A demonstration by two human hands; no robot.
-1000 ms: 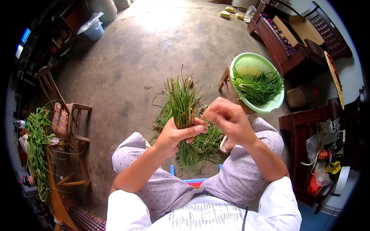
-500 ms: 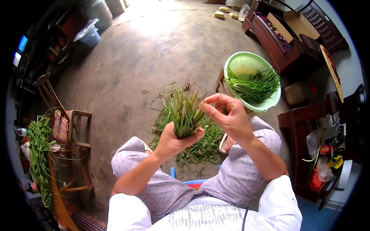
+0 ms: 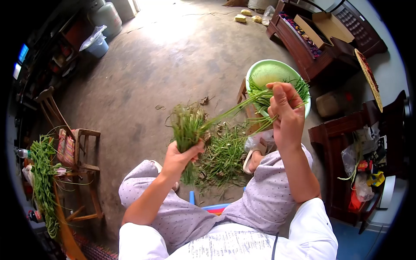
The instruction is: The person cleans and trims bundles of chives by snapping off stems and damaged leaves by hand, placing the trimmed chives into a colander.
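My left hand (image 3: 182, 158) is wrapped round a thick bunch of green stalks (image 3: 186, 125), above the floor. Raised at the right, my right hand (image 3: 287, 113) pinches a few long thin stems (image 3: 236, 108) that stretch across toward the bunch. Behind this hand, a light green basket (image 3: 264, 71) with leafy greens (image 3: 299, 89) rests on a wooden stool (image 3: 242, 90). Below my hands a loose heap of green stalks and leaves (image 3: 223, 154) lies on the floor.
On the left are a wooden chair (image 3: 86, 147) and a pile of long greens (image 3: 42, 173). A lined bin (image 3: 99, 48) stands at the back left. Dark wooden furniture (image 3: 331, 143) is on the right. A clear bag (image 3: 260, 141) lies near one foot.
My right hand has moved up and right, away from the bunch, drawing out long stems. My left hand has shifted slightly left with the bunch. The whole view has shifted a little.
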